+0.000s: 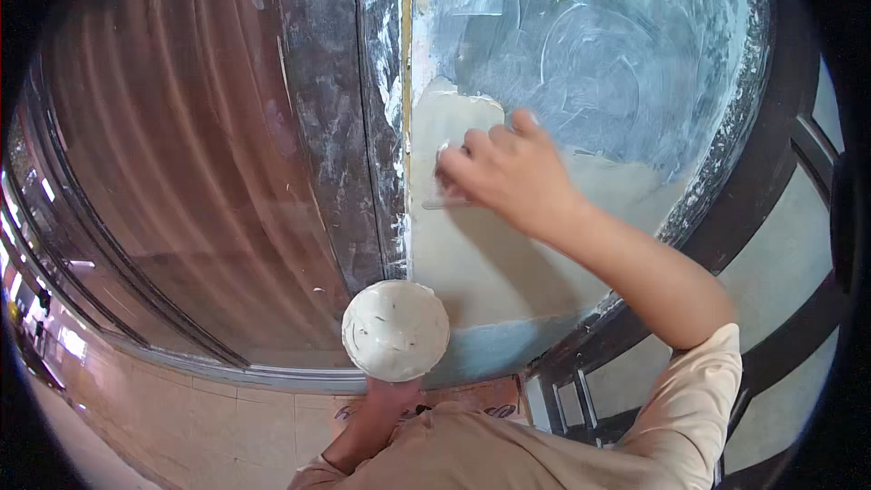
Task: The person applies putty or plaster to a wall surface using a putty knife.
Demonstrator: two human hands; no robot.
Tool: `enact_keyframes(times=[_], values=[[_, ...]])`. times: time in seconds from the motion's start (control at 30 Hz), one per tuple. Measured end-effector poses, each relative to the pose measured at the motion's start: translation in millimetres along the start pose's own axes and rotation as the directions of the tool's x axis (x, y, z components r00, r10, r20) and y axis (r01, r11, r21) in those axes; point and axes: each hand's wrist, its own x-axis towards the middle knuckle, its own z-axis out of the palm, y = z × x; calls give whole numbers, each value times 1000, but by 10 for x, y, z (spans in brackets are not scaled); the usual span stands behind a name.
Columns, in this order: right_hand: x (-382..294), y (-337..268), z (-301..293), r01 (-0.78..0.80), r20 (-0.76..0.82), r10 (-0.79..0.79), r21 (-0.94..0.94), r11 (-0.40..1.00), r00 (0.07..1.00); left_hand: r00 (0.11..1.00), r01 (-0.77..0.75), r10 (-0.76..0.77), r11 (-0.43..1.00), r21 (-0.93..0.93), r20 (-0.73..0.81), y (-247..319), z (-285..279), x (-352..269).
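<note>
My right hand [500, 167] grips a flat spreading tool [442, 199], mostly hidden behind the fingers, with its blade against the wall. Around it lies a smooth layer of cream filler [537, 252], while the blue-grey wall [592, 68] shows above with streaks and swirl marks. Low in the middle, my left hand [395, 388] supports a round container or board [395, 331] coated with pale filler from beneath; most of the hand is hidden by it.
A dark wooden frame [333, 116] smeared with white and a brown curtain behind glass [184, 150] stand at the left. Dark-framed panels [776, 299] are at the right. Below are floor tiles [224, 415] and a printed sheet [476, 398].
</note>
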Motion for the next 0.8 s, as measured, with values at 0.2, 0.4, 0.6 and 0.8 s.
enact_keyframes(times=[0.2,0.4,0.6,0.8], values=[[248,631,-397,-287,-210,269,-57,956,940,941,-331,225,462,823,252,34,-56,41],[-56,24,-17,-142,-83,135,-96,985,987,989,130,-95,929,-348,117,24,-73,62],[49,564,-365,-327,-163,300,-169,930,940,992,116,-122,973,-199,-20,172,192,104],[-407,-282,64,-28,70,27,5,1000,997,978,162,-86,887,-432,190,104,7,116]])
